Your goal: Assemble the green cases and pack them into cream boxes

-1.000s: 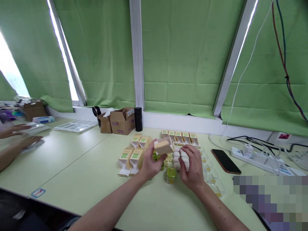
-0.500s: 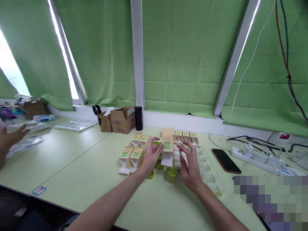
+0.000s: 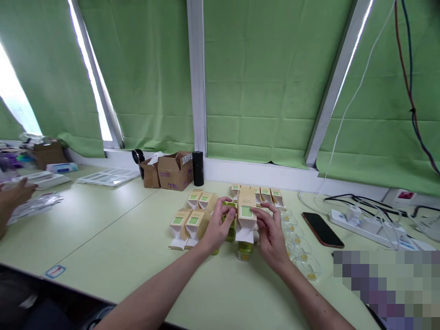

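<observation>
My right hand (image 3: 271,229) grips a small tan cardboard box (image 3: 246,211) by its right side; the box has a green square and a hanging white flap. Just left of the box is my left hand (image 3: 220,224), its thumb and fingers curved but apart, with nothing visible between them. Under the flap stands a clear jar (image 3: 244,255) with a yellow mark at its base, its green lid partly covered. Green pieces (image 3: 229,233) lie between my hands, partly hidden. Similar boxes (image 3: 194,222) with open flaps stand to the left, and more boxes (image 3: 266,195) sit behind.
Several clear cups (image 3: 302,256) with yellow marks line up at right, near a phone (image 3: 322,229) and a power strip (image 3: 366,229) with cables. Brown cartons (image 3: 175,172) and a black cylinder (image 3: 198,168) stand at the back. Another person's hand (image 3: 15,195) is at far left.
The cardboard box has moved right, out of my left hand and into my right, and now covers much of the jar's lid. The other person's hand has lowered slightly.
</observation>
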The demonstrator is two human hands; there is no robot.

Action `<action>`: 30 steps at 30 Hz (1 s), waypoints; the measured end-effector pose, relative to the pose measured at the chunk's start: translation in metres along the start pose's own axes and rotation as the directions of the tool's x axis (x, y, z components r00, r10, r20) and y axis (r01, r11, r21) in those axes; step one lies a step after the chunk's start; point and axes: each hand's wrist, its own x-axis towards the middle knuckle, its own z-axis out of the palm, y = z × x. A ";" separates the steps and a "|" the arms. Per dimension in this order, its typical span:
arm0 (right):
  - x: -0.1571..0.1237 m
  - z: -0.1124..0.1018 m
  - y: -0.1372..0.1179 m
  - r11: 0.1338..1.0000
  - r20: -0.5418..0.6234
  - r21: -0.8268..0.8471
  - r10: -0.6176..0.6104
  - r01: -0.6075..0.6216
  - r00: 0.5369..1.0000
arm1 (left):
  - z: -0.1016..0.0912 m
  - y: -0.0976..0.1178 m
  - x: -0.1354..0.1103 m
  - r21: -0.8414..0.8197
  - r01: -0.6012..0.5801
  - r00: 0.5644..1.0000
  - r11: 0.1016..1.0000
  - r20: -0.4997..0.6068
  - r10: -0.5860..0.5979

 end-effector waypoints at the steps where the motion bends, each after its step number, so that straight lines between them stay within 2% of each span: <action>1: 0.001 0.000 0.000 1.000 -0.011 0.018 0.018 -0.018 1.000 | -0.002 0.000 0.000 0.049 -0.052 0.999 0.997 -0.013 0.052; 5: 0.003 -0.001 -0.001 0.994 -0.028 0.080 0.081 -0.079 0.996 | -0.007 0.001 -0.001 0.244 -0.224 0.975 0.944 0.044 0.220; 9: 0.001 -0.002 -0.001 0.983 -0.016 0.121 0.142 -0.139 0.990 | -0.007 -0.002 -0.002 0.277 -0.276 0.958 0.920 0.152 0.241; 12: 0.000 -0.003 -0.002 0.981 0.008 0.121 0.153 -0.153 0.988 | -0.005 -0.005 -0.003 0.268 -0.269 0.959 0.925 0.159 0.234; 18: -0.001 -0.003 -0.005 0.978 0.055 0.134 0.154 -0.161 0.986 | -0.001 -0.007 -0.003 0.224 -0.255 0.966 0.941 0.104 0.237; 30: -0.001 -0.004 -0.004 0.973 0.073 0.168 0.148 -0.158 0.986 | 0.001 -0.007 -0.002 0.169 -0.233 0.972 0.958 0.072 0.224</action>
